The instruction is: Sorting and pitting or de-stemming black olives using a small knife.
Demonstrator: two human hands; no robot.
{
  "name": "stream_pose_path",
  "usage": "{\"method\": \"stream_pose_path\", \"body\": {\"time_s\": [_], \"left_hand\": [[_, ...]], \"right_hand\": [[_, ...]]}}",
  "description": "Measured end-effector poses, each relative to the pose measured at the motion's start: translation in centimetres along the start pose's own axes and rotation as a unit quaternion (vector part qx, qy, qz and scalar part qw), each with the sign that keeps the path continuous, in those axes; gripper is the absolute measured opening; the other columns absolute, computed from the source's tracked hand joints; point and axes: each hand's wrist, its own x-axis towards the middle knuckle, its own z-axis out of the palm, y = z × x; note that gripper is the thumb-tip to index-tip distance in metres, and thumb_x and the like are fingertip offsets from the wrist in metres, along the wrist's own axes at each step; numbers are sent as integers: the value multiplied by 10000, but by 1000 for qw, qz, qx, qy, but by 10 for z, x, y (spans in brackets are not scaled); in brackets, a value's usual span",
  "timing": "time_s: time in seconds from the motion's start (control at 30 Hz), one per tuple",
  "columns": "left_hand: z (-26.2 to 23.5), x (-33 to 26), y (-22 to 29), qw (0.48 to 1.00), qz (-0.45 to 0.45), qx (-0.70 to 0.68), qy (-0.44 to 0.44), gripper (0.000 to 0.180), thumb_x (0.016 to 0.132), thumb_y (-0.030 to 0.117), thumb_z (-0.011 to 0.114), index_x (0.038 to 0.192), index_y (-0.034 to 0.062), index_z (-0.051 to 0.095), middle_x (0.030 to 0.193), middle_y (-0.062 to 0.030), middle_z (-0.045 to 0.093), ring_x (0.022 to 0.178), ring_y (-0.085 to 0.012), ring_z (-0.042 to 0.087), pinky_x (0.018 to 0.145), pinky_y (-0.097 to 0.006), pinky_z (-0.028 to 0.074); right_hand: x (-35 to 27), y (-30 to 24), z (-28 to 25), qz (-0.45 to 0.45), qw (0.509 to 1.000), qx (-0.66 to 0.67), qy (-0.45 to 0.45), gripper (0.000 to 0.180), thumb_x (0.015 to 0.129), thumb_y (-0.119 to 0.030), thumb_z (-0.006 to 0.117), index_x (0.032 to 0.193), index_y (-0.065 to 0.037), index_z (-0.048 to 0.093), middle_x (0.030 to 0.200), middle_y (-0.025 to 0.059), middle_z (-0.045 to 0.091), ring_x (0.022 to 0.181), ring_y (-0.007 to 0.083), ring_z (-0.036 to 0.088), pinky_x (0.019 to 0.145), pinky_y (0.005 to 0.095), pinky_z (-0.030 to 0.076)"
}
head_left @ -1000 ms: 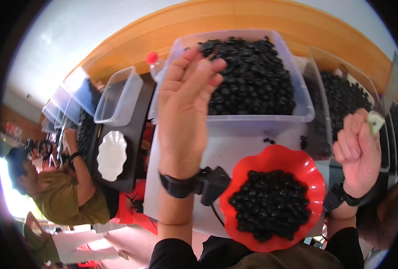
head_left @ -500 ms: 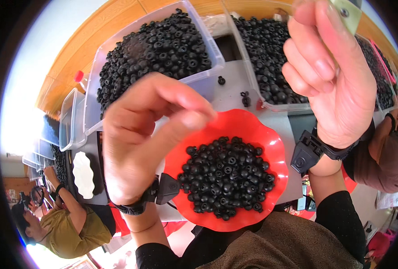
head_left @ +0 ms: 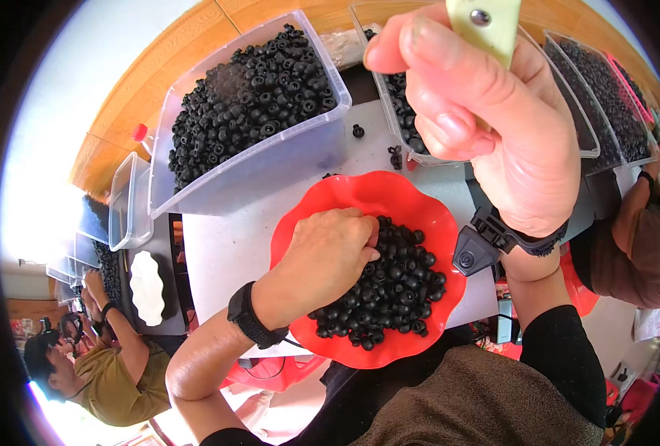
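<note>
A red wavy-rimmed bowl (head_left: 330, 195) holds a heap of small round black parts (head_left: 389, 290), each with a hole or collar. My left hand (head_left: 330, 249) reaches down into the bowl, its fingers curled against the heap. Its fingertips are partly hidden, so what they pinch does not show. Raised high at the upper right, my right hand (head_left: 504, 123) is closed around a flat pale yellow-green handle (head_left: 486, 22) with a metal rivet. The far end of that tool lies outside the picture.
Behind the bowl stands a clear plastic bin (head_left: 263, 141) full of black parts; another bin (head_left: 449, 157) is partly behind my right hand. Loose parts (head_left: 358, 131) lie between them. A small clear container (head_left: 130, 201) and a white wavy dish (head_left: 147, 288) stand left. Co-workers (head_left: 121, 372) sit on both sides.
My left hand has gone from above the bowl's left side down into the black parts. My right hand has shifted left, bringing more of the pale handle into view.
</note>
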Motion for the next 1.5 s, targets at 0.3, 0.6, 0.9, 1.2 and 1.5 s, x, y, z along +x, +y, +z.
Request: {"method": "stream_pose_path", "body": {"time_s": [0.3,0.6,0.9,1.2,1.5], "left_hand": [[-3,-1,-2,999,3,-41,1,141,748,108,683,805,-10,629,805,-140,604,757,-302,611,685,-386,472],[-54,-8,-8,797,-30,-596,97,152,843,33,649,962,31,554,921,-56,635,869,-118,616,721,-239,473],[-49,-2,-21,712,41,-688,132,289,831,71,683,1107,15,617,935,-46,647,799,-96,569,708,-217,450],[-54,13,-30,700,57,-704,103,234,829,77,677,1050,10,637,983,-60,653,871,-144,614,782,-274,482],[-48,16,-37,642,96,-755,97,339,849,129,663,1153,-10,608,951,-59,613,787,-110,526,739,-220,436]], "right_hand": [[-4,-1,6,-15,999,-49,10,213,910,-192,573,941,9,637,722,10,584,528,0,382,443,162,243],[4,4,3,-18,976,-191,-99,110,815,-84,688,827,24,678,743,48,660,633,66,547,627,214,441],[2,14,1,-13,971,-199,-128,200,828,-54,678,1013,12,642,911,63,667,827,109,604,768,246,463],[10,19,-6,-84,956,-231,-159,194,865,-57,626,1041,22,603,882,100,694,845,132,673,769,245,506],[7,15,2,-68,954,-276,-97,182,862,-96,654,998,13,602,760,80,681,709,102,670,634,212,504]]}}
